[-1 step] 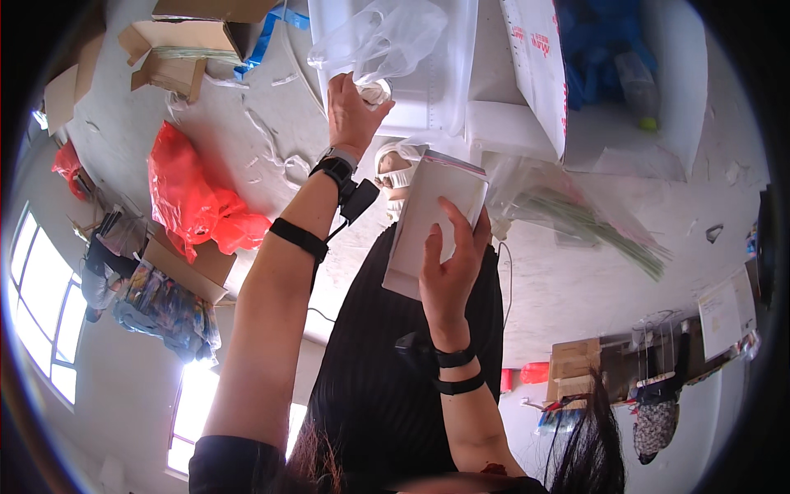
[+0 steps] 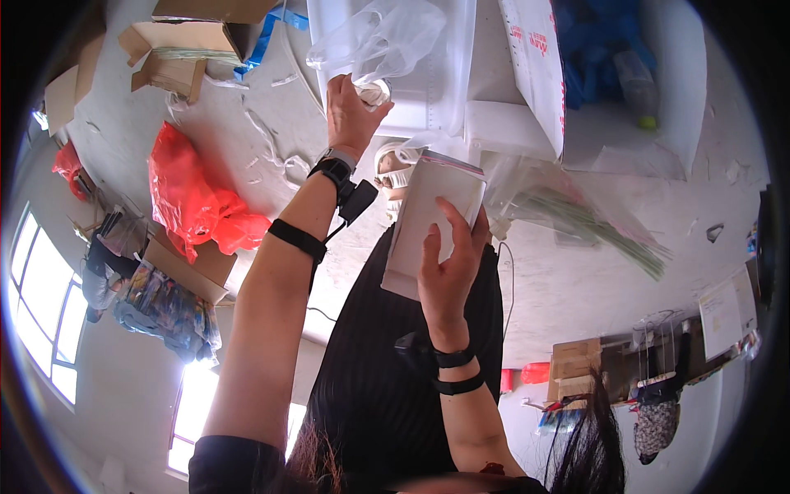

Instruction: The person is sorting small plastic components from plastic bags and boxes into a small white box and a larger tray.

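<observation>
My left hand [image 2: 352,119] reaches to the near end of a white plastic tray [image 2: 448,99]. Its thumb and fingers curve around a round, whitish roll [image 2: 376,91], partly hidden by the hand. A crumpled clear plastic bag [image 2: 387,41] lies in the tray just beyond. Over my lap, my right hand [image 2: 453,263] grips a flat white box or stack [image 2: 411,239] with a thin pinkish edge at its far end. Thumb and forefinger rest on its top face. The other fingers go along its right edge and are partly hidden.
A white carton [image 2: 535,74] with blue material inside stands at the far right. Thin green sticks in clear wrap [image 2: 601,218] lie right of my lap. Red plastic bags [image 2: 189,198] and open cardboard boxes [image 2: 181,58] are at the left. A sandaled foot [image 2: 393,169] shows below the tray.
</observation>
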### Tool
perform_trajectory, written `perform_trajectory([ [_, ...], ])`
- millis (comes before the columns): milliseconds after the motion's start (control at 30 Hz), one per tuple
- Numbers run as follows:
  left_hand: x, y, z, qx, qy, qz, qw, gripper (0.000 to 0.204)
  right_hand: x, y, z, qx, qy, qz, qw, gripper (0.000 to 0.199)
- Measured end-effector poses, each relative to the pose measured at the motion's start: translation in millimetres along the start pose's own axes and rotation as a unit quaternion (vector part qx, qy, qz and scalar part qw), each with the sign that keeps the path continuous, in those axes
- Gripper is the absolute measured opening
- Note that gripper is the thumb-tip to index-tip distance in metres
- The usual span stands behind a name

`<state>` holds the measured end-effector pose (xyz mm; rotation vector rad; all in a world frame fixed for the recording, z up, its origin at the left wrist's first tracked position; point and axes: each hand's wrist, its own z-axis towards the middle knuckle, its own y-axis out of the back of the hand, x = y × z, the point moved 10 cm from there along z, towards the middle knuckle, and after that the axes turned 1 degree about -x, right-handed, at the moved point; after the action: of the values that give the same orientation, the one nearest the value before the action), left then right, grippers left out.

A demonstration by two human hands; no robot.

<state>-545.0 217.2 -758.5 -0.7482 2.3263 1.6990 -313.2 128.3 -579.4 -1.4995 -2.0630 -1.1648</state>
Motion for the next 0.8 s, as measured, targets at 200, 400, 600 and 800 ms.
perform_trajectory([
  [200, 5.4, 2.0, -4.9, 0.021, 0.054, -0.003, 0.998, 0.068, 6.4, -4.1, -5.6, 0.019, -0.004, 0.036, 0.999, 0.035],
  [400, -19.7, 1.9, 8.8, -0.037, -0.046, 0.019, 0.998, 0.062, 6.2, -5.9, -0.7, 0.019, 0.006, 0.058, 0.998, 0.034],
  [600, -19.1, -12.7, 11.9, -0.007, -0.012, 0.042, 0.999, 0.062, 3.4, -9.2, -10.5, 0.032, 0.009, 0.066, 0.997, 0.037],
  [800, -18.2, -16.0, 10.3, -0.002, 0.004, 0.077, 0.997, 0.074, 3.9, -9.2, -15.3, 0.042, 0.007, 0.084, 0.996, 0.039],
])
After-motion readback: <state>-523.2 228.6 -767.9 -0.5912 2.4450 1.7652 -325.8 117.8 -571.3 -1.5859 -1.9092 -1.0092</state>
